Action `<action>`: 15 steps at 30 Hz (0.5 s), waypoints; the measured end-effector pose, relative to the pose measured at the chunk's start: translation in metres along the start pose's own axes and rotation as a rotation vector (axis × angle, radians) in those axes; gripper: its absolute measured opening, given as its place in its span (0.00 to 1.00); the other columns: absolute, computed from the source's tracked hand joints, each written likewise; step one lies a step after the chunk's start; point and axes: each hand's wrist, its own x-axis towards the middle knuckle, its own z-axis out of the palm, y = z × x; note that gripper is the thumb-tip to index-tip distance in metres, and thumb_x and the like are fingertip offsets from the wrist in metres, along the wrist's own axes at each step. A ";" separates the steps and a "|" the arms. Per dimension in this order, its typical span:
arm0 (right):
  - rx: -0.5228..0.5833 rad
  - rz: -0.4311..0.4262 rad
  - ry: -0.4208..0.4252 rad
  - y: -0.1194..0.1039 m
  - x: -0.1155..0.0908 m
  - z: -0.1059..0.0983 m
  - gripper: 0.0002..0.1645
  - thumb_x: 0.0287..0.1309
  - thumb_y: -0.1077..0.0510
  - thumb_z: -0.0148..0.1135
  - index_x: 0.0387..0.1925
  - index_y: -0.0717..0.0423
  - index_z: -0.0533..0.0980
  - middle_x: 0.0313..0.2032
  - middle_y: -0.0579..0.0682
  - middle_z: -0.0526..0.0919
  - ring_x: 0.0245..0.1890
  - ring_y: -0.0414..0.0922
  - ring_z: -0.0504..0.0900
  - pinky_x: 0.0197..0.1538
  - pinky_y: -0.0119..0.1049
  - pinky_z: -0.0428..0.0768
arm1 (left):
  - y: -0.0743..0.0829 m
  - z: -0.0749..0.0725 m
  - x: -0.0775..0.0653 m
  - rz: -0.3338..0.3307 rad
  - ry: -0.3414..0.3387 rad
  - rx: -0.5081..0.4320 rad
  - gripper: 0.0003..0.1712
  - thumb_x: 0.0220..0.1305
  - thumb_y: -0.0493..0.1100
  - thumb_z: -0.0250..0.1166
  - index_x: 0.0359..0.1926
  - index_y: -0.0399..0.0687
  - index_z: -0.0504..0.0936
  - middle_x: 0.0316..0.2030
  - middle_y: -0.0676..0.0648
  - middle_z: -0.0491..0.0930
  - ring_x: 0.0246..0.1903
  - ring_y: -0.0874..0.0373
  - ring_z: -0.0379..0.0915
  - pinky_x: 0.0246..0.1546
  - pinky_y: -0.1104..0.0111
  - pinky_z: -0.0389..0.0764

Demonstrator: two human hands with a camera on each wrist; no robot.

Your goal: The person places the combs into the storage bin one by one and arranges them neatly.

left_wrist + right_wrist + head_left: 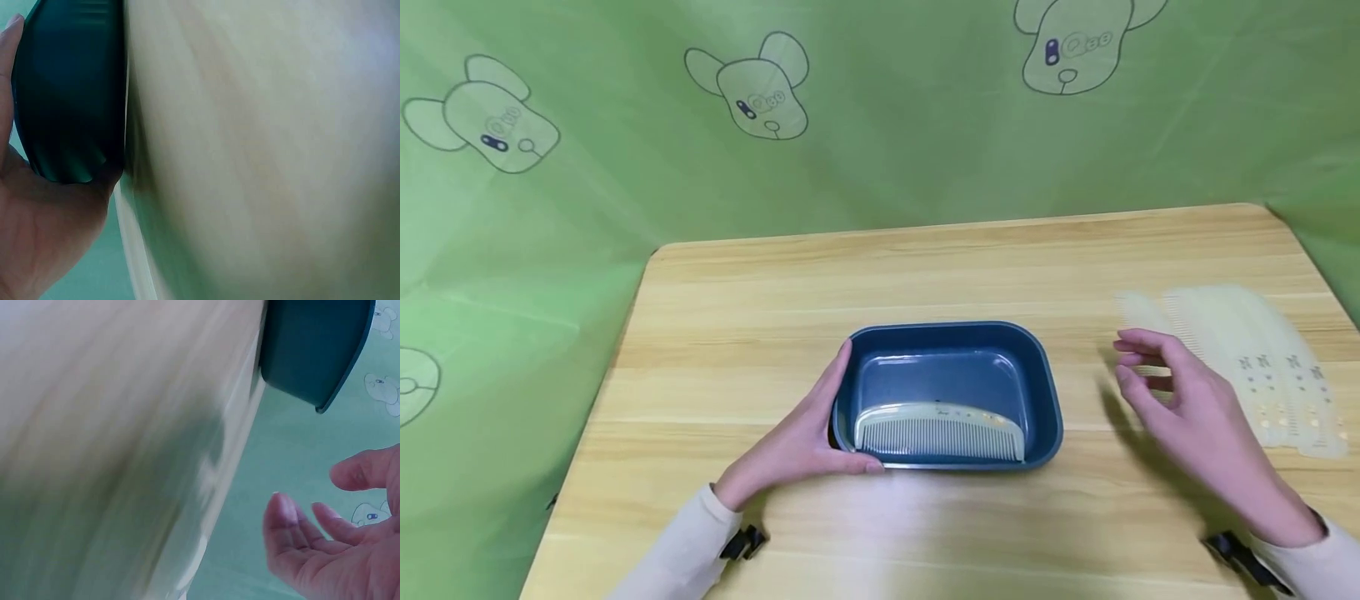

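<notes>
A dark blue rectangular tray (936, 332) sits on the table in the head view. One pale comb (940, 429) lies inside it along the near wall, teeth toward me. My left hand (808, 442) grips the tray's left end, thumb along the near rim and fingers at the far left corner. In the left wrist view the palm is close against the tray's end wall (69, 94). To the right, my right hand (1195, 408) hovers with loosely bent fingers, thumb apart, holding nothing. Several pale combs (1240, 325) lie overlapping beyond it, partly hidden by that hand.
The wooden table (760, 283) ends at a green cloth backdrop (910, 167) printed with cartoon heads. Tabletop shows between the tray and the group of combs. A black strap mount (743, 543) is worn at the left wrist, another (1243, 562) at the right.
</notes>
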 end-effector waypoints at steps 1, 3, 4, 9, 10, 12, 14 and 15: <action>-0.013 0.015 -0.015 0.002 -0.001 -0.002 0.28 0.74 0.68 0.66 0.72 0.65 0.73 0.62 0.65 0.82 0.56 0.33 0.79 0.52 0.09 0.69 | 0.000 0.001 0.000 -0.003 -0.002 -0.001 0.87 0.52 0.53 0.90 0.89 0.62 0.29 0.87 0.56 0.32 0.85 0.54 0.33 0.80 0.45 0.50; -0.036 0.046 -0.050 0.006 -0.002 -0.005 0.30 0.75 0.66 0.66 0.73 0.67 0.71 0.63 0.69 0.80 0.57 0.47 0.82 0.50 0.08 0.67 | 0.000 0.002 0.000 -0.003 -0.003 -0.002 0.87 0.52 0.52 0.90 0.89 0.61 0.29 0.88 0.55 0.31 0.85 0.53 0.33 0.80 0.45 0.50; -0.048 0.057 -0.067 0.008 -0.003 -0.006 0.31 0.76 0.64 0.66 0.74 0.68 0.69 0.63 0.72 0.78 0.58 0.55 0.81 0.50 0.07 0.65 | 0.000 0.002 -0.001 -0.004 -0.004 -0.003 0.87 0.52 0.52 0.90 0.90 0.60 0.29 0.88 0.55 0.31 0.85 0.53 0.33 0.80 0.44 0.50; -0.114 0.096 -0.115 0.017 -0.005 -0.009 0.37 0.77 0.61 0.66 0.77 0.73 0.64 0.65 0.79 0.70 0.60 0.75 0.72 0.65 0.36 0.77 | 0.002 0.002 -0.001 -0.004 0.002 -0.005 0.87 0.51 0.52 0.90 0.89 0.63 0.29 0.88 0.55 0.32 0.85 0.53 0.33 0.80 0.44 0.51; -0.126 0.099 -0.118 0.018 -0.005 -0.009 0.37 0.77 0.61 0.66 0.77 0.74 0.63 0.65 0.80 0.69 0.62 0.76 0.70 0.68 0.50 0.76 | 0.002 0.002 -0.001 -0.004 0.003 -0.005 0.87 0.51 0.52 0.90 0.89 0.63 0.29 0.88 0.56 0.32 0.85 0.53 0.33 0.80 0.44 0.51; -0.147 0.104 -0.127 0.022 -0.005 -0.009 0.39 0.76 0.61 0.66 0.77 0.77 0.61 0.65 0.83 0.67 0.62 0.79 0.67 0.63 0.75 0.69 | 0.001 0.001 0.000 -0.003 0.002 -0.004 0.87 0.52 0.52 0.90 0.89 0.64 0.29 0.87 0.56 0.32 0.85 0.54 0.33 0.80 0.44 0.51; -0.167 0.105 -0.133 0.025 -0.005 -0.010 0.41 0.74 0.62 0.67 0.76 0.79 0.60 0.64 0.85 0.65 0.62 0.81 0.64 0.59 0.83 0.62 | 0.001 0.001 0.001 -0.001 0.001 -0.001 0.87 0.52 0.52 0.90 0.89 0.64 0.29 0.87 0.56 0.32 0.85 0.54 0.33 0.80 0.44 0.51; -0.177 0.107 -0.136 0.027 -0.005 -0.011 0.42 0.73 0.62 0.68 0.76 0.81 0.59 0.64 0.86 0.64 0.62 0.82 0.63 0.61 0.84 0.60 | 0.001 0.000 0.001 0.000 0.001 0.000 0.87 0.52 0.52 0.90 0.89 0.63 0.29 0.87 0.56 0.32 0.85 0.54 0.33 0.80 0.44 0.51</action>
